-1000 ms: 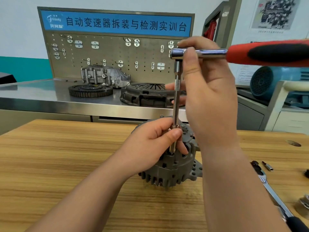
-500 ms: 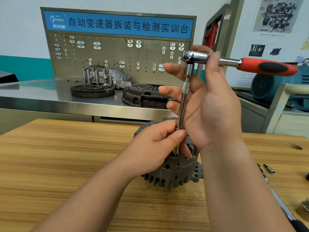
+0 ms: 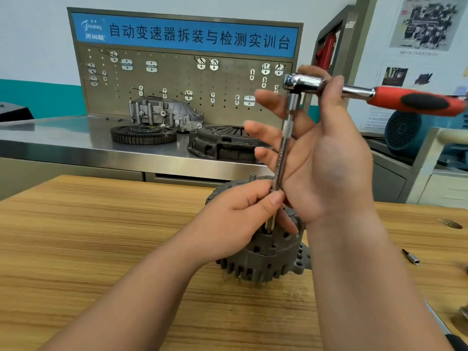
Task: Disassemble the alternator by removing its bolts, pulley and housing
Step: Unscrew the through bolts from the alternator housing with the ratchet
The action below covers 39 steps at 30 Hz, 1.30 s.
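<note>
The grey alternator (image 3: 263, 252) stands on the wooden table (image 3: 101, 236). A long steel extension bar (image 3: 285, 138) rises upright from its top to a ratchet with a red and black handle (image 3: 415, 101) pointing right. My left hand (image 3: 235, 219) rests on the alternator and pinches the lower end of the bar between thumb and fingers. My right hand (image 3: 329, 160) is raised beside the bar, pinching the chrome ratchet head between thumb and index finger, with the other fingers spread behind the bar. The bolt under the socket is hidden.
A small bit (image 3: 411, 257) lies on the table to the right. Behind the table, a steel bench carries a clutch cover (image 3: 222, 143), a toothed ring (image 3: 143, 134) and a metal housing (image 3: 164, 114) before a pegboard (image 3: 177, 79).
The ratchet handle has swung away from me towards the back right. My right hand's lower fingers have spread out from the bar. My left hand keeps its pinch.
</note>
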{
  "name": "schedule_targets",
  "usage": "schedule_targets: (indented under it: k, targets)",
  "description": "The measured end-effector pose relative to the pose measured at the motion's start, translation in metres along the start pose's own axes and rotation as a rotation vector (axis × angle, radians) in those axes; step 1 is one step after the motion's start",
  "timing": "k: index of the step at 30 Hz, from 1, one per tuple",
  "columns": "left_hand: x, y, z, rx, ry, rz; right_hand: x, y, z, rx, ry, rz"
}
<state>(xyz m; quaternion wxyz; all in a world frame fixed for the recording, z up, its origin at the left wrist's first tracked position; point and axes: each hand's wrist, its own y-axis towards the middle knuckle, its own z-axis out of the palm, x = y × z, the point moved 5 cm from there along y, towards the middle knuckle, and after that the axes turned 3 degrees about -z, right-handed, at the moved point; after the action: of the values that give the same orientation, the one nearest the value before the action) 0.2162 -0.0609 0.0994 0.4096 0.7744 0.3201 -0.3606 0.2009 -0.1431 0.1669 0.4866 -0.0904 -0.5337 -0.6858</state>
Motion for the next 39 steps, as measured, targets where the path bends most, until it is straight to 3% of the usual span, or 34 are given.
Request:
schedule_targets:
  k: [5, 10, 12, 14, 19, 26, 30, 33, 35, 37, 39]
  targets:
    - [0.003, 0.001, 0.000, -0.011, 0.064, 0.003, 0.000, 0.000, -0.004, -0.009, -0.082, -0.030]
    - [0.003, 0.002, -0.001, -0.028, 0.100, -0.015, 0.017, -0.006, 0.002, -0.090, -0.740, -0.477]
    - [0.005, 0.002, -0.001, -0.038, 0.090, -0.027, 0.017, -0.009, 0.006, -0.104, -0.855, -0.579]
    - [0.006, 0.002, -0.001, -0.038, 0.060, -0.049, 0.014, -0.010, 0.005, -0.125, -0.753, -0.512]
    - [0.002, -0.001, 0.000, 0.011, 0.003, -0.043, -0.001, -0.004, 0.005, -0.041, -0.274, -0.143]
    - [0.003, 0.000, 0.001, 0.040, -0.002, -0.043, -0.003, 0.000, -0.002, 0.056, 0.026, 0.064]
    - [0.007, 0.002, 0.001, 0.015, 0.060, -0.050, 0.005, -0.001, -0.008, -0.052, -0.193, -0.087]
    - [0.007, 0.004, 0.001, 0.009, 0.089, -0.066, 0.024, -0.007, -0.003, -0.158, -0.725, -0.532]
    - [0.007, 0.004, 0.001, 0.007, 0.111, -0.058, 0.028, -0.012, 0.002, -0.173, -0.955, -0.731]
    - [0.008, 0.003, 0.001, 0.005, 0.105, -0.055, 0.026, -0.013, 0.001, -0.212, -0.868, -0.690]
    - [0.006, 0.002, 0.002, 0.003, 0.070, -0.049, 0.019, -0.011, -0.003, -0.224, -0.601, -0.490]
